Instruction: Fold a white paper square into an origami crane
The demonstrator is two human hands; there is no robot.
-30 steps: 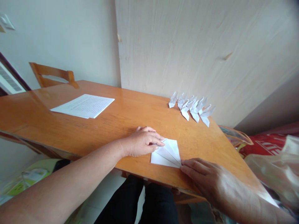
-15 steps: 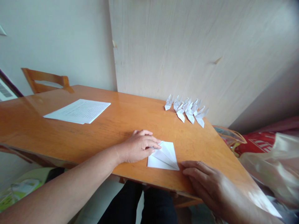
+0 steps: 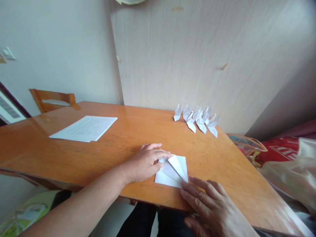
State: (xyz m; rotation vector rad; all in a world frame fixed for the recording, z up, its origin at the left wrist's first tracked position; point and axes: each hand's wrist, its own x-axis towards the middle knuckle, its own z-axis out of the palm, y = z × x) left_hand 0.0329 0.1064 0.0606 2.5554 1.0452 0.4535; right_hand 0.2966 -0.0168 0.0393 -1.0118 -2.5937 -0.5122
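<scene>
A small piece of white paper (image 3: 167,177) is laid on the table (image 3: 125,135), close to its front edge and between the two hands. Some folding has been done: creases are shown fanning toward the corner nearest the right hand, and a narrow flap (image 3: 178,168) is set along one of them, apparently not pressed fully flat. The folded shape looks to be at an early stage, with its body left as a flat, four-sided piece.

The upper left of the paper is covered by the left hand (image 3: 150,162), its fingers stretched out and its thumb on the sheet; whether an edge is pinched cannot be told. The right hand (image 3: 211,204) is held open, fingers loosely spread and nothing gripped, with fingertips at the lower right corner.

Farther off, a cluster of finished-looking paper birds (image 3: 201,126) is stood near the table's far right edge. At the far left, a stack of printed sheets (image 3: 85,129) is left lying flat. Beyond it a wooden chair (image 3: 55,96) is seen.
</scene>
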